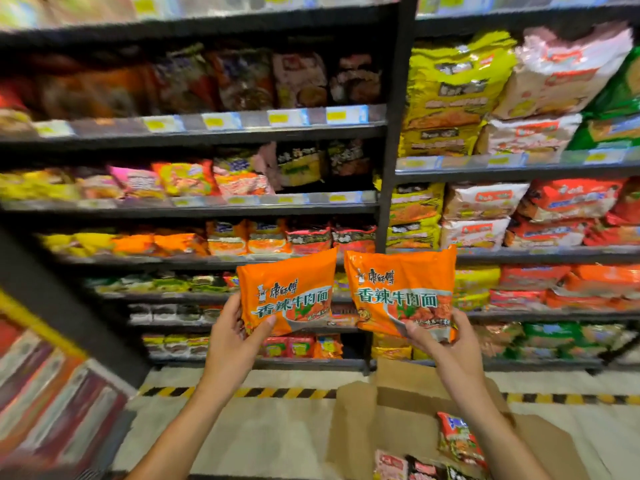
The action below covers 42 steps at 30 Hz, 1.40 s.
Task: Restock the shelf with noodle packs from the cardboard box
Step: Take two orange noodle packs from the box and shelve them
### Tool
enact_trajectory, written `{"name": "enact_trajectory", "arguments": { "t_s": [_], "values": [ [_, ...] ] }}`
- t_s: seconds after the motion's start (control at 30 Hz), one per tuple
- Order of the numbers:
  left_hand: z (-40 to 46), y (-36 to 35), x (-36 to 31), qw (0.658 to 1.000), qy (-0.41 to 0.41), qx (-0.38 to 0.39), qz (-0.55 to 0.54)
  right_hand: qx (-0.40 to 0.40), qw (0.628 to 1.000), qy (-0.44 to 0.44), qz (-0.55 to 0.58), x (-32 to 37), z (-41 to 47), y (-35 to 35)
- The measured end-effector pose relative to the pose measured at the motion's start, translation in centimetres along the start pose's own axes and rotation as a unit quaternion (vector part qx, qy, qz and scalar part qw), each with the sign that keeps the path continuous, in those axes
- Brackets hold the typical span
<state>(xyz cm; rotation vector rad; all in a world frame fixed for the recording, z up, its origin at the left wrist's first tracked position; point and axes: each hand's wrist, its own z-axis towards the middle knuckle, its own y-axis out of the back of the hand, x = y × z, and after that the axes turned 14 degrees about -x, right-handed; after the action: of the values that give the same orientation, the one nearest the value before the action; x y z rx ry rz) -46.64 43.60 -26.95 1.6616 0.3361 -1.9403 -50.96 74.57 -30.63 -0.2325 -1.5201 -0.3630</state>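
A person stands before dark store shelving (pixel 214 131) crowded with instant noodles, the left hand (pixel 232 336) holding one orange noodle pack (pixel 289 292) by its lower left corner, thumb across the front, and the right hand (pixel 441 337) pinching a matching second orange noodle pack (pixel 401 289) at its bottom edge. Both packs are upright, side by side and apart, raised in front of the lower shelves. Below the right forearm, an open cardboard box (pixel 360 420) sits on the floor, more packs (pixel 457 438) inside.
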Motion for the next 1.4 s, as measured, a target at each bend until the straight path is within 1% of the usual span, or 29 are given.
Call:
{"name": "enact_trajectory", "arguments": {
  "t_s": [0.2,0.27,0.37,0.5,0.67,0.8,0.97,1.13,1.3,1.4],
  "values": [
    [2.2,8.3,0.7,0.999,-0.002,-0.050,-0.016,0.020,1.000,0.016,0.013,3.7,-3.8,-7.0],
    [3.8,11.1,1.0,0.998,-0.008,-0.052,-0.022,0.033,0.999,0.033,0.008,4.9,-5.1,-9.7],
    [6.6,16.0,1.3,0.998,-0.019,-0.052,-0.029,0.033,0.998,0.057,-0.012,6.4,-7.1,-14.8],
    [10.7,22.4,1.0,0.996,-0.046,-0.060,-0.041,0.036,0.997,0.072,0.001,8.8,-9.6,-21.8],
    [15.4,27.9,0.7,0.993,-0.070,-0.068,-0.059,0.030,0.996,0.090,0.003,11.1,-11.3,-28.4],
    [18.8,30.3,1.1,0.992,-0.079,-0.075,-0.063,0.040,0.995,0.095,0.014,12.7,-11.3,-32.4],
    [23.3,31.1,1.7,0.990,-0.089,-0.083,-0.066,0.050,0.993,0.101,0.033,14.4,-9.9,-36.5],
    [28.8,31.7,1.8,0.986,-0.128,-0.096,-0.048,0.067,0.990,0.107,0.057,15.7,-6.6,-41.8],
    [35.6,32.5,1.8,0.978,-0.157,-0.132,-0.035,0.083,0.986,0.117,0.085,16.5,-2.5,-48.2],
    [39.8,33.1,1.1,0.971,-0.195,-0.140,-0.014,0.093,0.983,0.125,0.094,17.4,0.1,-51.8]
  ]
}}
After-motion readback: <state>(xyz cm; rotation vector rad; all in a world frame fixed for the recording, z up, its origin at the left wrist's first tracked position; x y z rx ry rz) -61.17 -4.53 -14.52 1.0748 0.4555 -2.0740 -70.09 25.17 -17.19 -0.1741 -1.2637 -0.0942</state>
